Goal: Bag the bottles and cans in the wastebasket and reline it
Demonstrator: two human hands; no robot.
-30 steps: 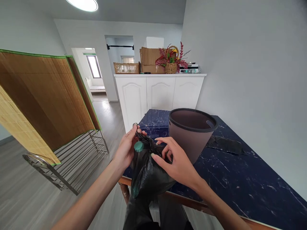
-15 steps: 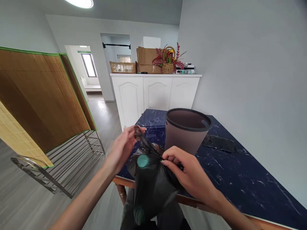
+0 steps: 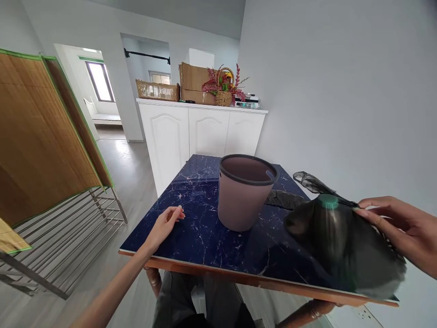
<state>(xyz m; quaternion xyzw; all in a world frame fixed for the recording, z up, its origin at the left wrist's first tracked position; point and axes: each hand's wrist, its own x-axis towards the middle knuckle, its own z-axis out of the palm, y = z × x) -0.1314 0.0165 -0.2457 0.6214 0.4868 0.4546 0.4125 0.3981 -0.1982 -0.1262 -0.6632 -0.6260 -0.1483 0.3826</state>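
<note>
On the right, my right hand [image 3: 399,223] pinches the gathered neck of a black garbage bag [image 3: 362,255] between thumb and fingers. The bag is tied, bulges with contents and is held at the table's right front part; whether its bottom touches the tabletop I cannot tell. Through the thin plastic shows a green cap [image 3: 328,201], with a clear bottle shape under it. My left hand [image 3: 165,224] is over the left front of the table, holding nothing, its fingers loosely curled. Between my hands stands a pinkish-brown trash can [image 3: 242,205] with a dark rim, upright.
The table [image 3: 201,246] has a dark blue marbled top. Behind the can lies a flat folded black plastic bag [image 3: 283,199]. A white cabinet [image 3: 208,132] beyond carries cardboard boxes [image 3: 194,82] and a flower basket [image 3: 224,98]. At left stands a metal rack [image 3: 78,228] with bamboo mats.
My left hand has let go of the bag and moved left over the table. My right hand has carried the tied bag from the front middle to the right. The view has shifted rightward.
</note>
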